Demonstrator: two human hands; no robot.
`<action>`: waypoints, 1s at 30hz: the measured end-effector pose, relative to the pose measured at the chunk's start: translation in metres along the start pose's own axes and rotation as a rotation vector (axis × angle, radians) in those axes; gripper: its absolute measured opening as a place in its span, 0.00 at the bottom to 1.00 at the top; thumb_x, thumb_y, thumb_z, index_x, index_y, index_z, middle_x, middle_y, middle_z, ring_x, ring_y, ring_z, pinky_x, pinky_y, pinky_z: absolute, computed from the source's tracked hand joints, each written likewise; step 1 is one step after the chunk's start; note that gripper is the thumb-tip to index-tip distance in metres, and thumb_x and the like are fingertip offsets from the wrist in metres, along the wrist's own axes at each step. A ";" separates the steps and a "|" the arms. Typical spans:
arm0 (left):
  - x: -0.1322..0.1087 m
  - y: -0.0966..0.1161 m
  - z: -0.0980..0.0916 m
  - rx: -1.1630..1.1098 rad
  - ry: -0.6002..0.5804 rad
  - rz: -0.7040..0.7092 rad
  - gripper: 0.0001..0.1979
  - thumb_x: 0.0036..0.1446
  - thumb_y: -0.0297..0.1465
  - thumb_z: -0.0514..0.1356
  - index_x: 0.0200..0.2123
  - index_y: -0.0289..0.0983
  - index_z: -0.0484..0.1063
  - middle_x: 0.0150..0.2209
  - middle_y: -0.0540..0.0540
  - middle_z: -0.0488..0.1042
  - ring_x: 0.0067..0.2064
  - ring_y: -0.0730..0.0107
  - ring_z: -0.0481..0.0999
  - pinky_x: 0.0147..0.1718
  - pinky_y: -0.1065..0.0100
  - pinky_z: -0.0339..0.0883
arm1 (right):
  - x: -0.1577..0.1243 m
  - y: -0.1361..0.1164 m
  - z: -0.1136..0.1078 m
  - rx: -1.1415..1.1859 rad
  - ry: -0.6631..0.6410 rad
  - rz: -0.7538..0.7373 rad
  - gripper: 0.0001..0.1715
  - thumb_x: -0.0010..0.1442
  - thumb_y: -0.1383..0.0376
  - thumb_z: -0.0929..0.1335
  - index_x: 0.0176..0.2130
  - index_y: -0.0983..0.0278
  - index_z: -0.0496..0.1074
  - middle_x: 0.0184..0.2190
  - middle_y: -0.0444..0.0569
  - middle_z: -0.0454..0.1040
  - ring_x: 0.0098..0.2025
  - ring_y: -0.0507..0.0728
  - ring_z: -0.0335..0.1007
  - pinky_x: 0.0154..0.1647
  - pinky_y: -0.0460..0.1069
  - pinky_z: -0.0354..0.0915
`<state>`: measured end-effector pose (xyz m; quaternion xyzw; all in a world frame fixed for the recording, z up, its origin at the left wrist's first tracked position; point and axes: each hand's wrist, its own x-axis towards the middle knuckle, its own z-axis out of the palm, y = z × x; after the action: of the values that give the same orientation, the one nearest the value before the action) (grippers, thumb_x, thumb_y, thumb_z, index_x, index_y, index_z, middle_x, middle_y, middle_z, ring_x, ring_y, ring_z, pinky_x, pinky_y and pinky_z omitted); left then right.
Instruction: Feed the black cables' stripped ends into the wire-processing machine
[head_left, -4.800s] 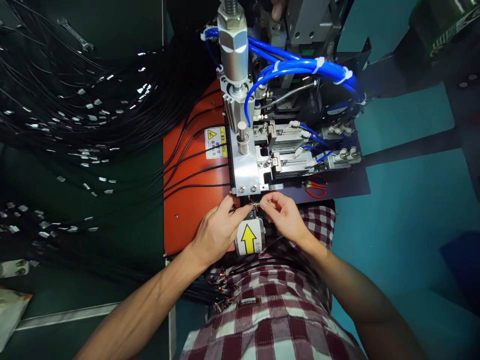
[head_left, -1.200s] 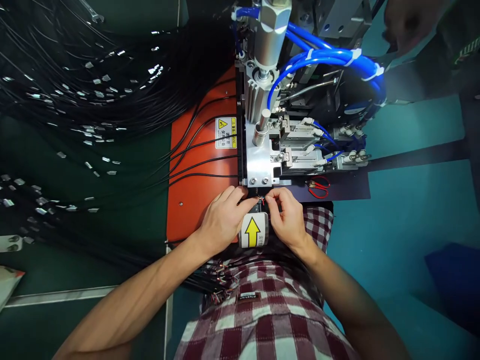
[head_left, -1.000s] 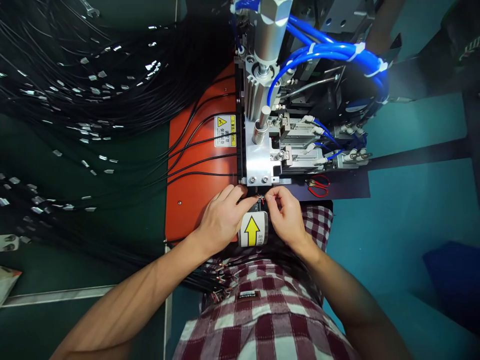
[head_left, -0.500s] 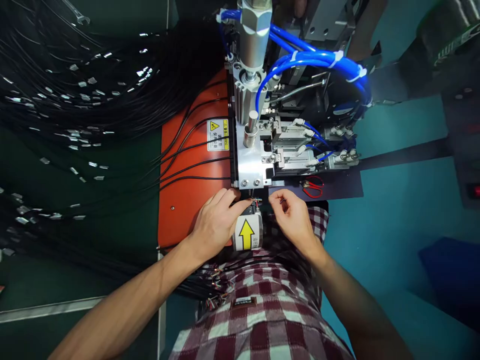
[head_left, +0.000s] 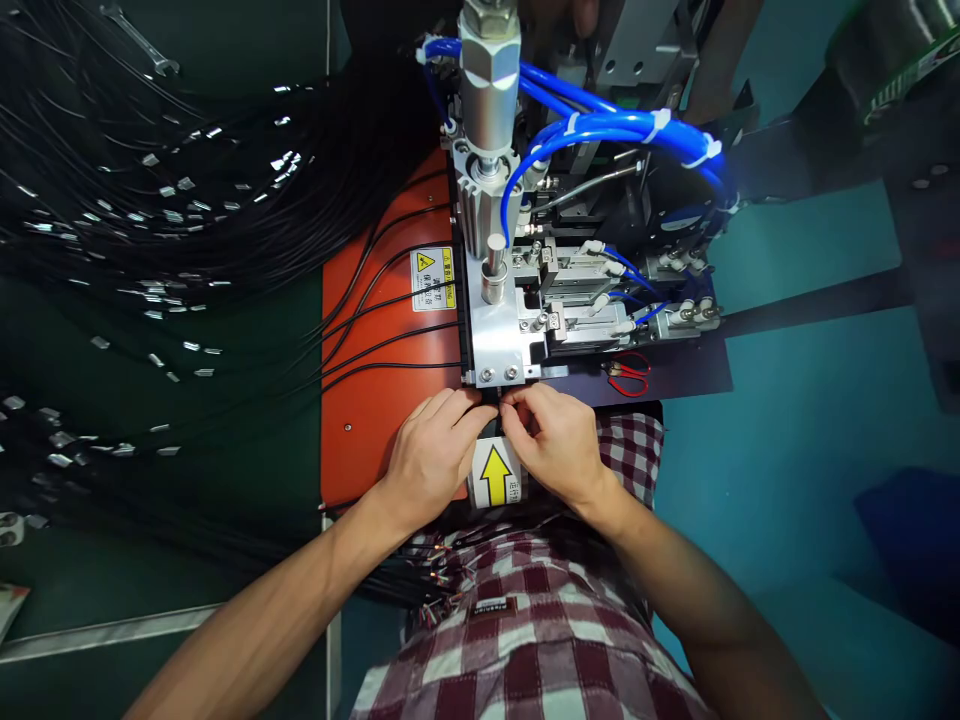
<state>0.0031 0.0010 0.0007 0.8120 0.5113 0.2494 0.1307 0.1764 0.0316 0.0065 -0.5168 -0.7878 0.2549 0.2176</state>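
At the front of the machine [head_left: 499,335], just below its metal block, my two hands meet almost fingertip to fingertip. My left hand [head_left: 431,450] is closed, thumb and forefinger pinching the end of a thin black cable, mostly covered by the fingers. Opposite it, my right hand [head_left: 555,440] is pinched shut at the same spot; what lies between its fingertips is too small and hidden to make out. Right under the hands sits a rounded cover with a yellow arrow label [head_left: 495,476]. Black cables [head_left: 390,365] run from the machine's left side across an orange plate [head_left: 367,440].
A large bundle of black cables with shiny tips [head_left: 180,220] spreads over the dark green table [head_left: 247,560]. More cables with bare coloured wire ends [head_left: 439,580] lie at my lap. Red-handled snips [head_left: 628,374] rest right of the machine. Blue air hoses [head_left: 630,125] arch above; a wrench [head_left: 142,40] lies far left.
My right hand has moved left, and its fingertips have come up to those of my left hand. The wire ends that showed beside my left thumb are now covered.
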 end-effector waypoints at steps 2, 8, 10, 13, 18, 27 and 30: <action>0.000 0.000 -0.001 0.009 -0.019 -0.002 0.12 0.61 0.23 0.51 0.42 0.33 0.73 0.38 0.40 0.73 0.39 0.61 0.70 0.37 0.62 0.67 | 0.000 0.002 0.000 0.030 0.002 0.014 0.09 0.63 0.64 0.63 0.33 0.63 0.71 0.27 0.48 0.72 0.27 0.54 0.65 0.32 0.49 0.59; 0.001 0.000 -0.002 0.016 -0.040 -0.001 0.12 0.61 0.23 0.51 0.41 0.33 0.74 0.37 0.41 0.73 0.39 0.61 0.69 0.36 0.62 0.67 | -0.006 0.013 0.009 0.462 0.046 0.317 0.08 0.61 0.63 0.64 0.32 0.63 0.69 0.24 0.43 0.67 0.24 0.51 0.60 0.27 0.46 0.58; 0.001 0.000 -0.002 0.021 -0.033 0.004 0.12 0.61 0.23 0.51 0.41 0.33 0.74 0.37 0.41 0.73 0.39 0.61 0.69 0.36 0.62 0.67 | -0.007 0.015 0.015 0.643 0.042 0.430 0.09 0.60 0.61 0.64 0.32 0.64 0.69 0.24 0.43 0.67 0.25 0.51 0.61 0.26 0.45 0.58; 0.001 0.000 -0.002 0.029 -0.032 0.018 0.12 0.62 0.24 0.51 0.42 0.33 0.74 0.37 0.41 0.72 0.39 0.61 0.69 0.36 0.62 0.67 | -0.006 0.019 0.021 0.829 0.025 0.543 0.11 0.58 0.60 0.65 0.32 0.65 0.69 0.24 0.42 0.67 0.24 0.50 0.60 0.25 0.45 0.58; 0.000 0.000 -0.003 0.024 -0.037 0.001 0.12 0.61 0.23 0.52 0.43 0.32 0.74 0.38 0.39 0.72 0.40 0.61 0.69 0.36 0.63 0.67 | -0.012 0.027 0.019 0.866 -0.116 0.620 0.11 0.57 0.60 0.65 0.28 0.65 0.68 0.18 0.38 0.59 0.19 0.48 0.51 0.20 0.45 0.50; -0.002 -0.001 -0.003 0.024 -0.075 -0.030 0.13 0.59 0.21 0.54 0.44 0.33 0.74 0.38 0.40 0.70 0.41 0.61 0.69 0.38 0.63 0.68 | -0.025 0.003 0.007 0.496 -0.002 0.407 0.11 0.58 0.59 0.69 0.32 0.64 0.72 0.19 0.40 0.62 0.21 0.49 0.56 0.23 0.45 0.54; -0.002 -0.001 -0.004 0.038 -0.084 -0.021 0.13 0.59 0.22 0.53 0.45 0.33 0.74 0.37 0.41 0.69 0.41 0.61 0.69 0.38 0.63 0.68 | -0.021 0.004 0.005 0.417 0.024 0.347 0.08 0.60 0.64 0.66 0.30 0.64 0.72 0.21 0.42 0.65 0.23 0.50 0.58 0.26 0.46 0.56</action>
<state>-0.0007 -0.0008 0.0034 0.8188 0.5183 0.2039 0.1393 0.1834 0.0127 -0.0015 -0.5910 -0.6154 0.4387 0.2819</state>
